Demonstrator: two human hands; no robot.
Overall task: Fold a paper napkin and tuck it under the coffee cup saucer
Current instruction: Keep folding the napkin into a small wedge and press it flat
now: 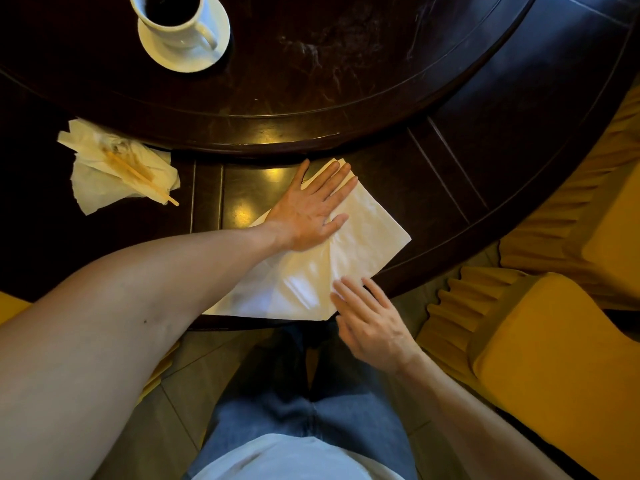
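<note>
2 flat hands point(306, 209) point(370, 320), pressing napkin point(367, 233)

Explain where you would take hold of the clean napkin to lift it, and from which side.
Pinch the napkin at its bare right corner, coming from the right. That corner lies flat and uncovered, while the left hand presses its far part.
</note>
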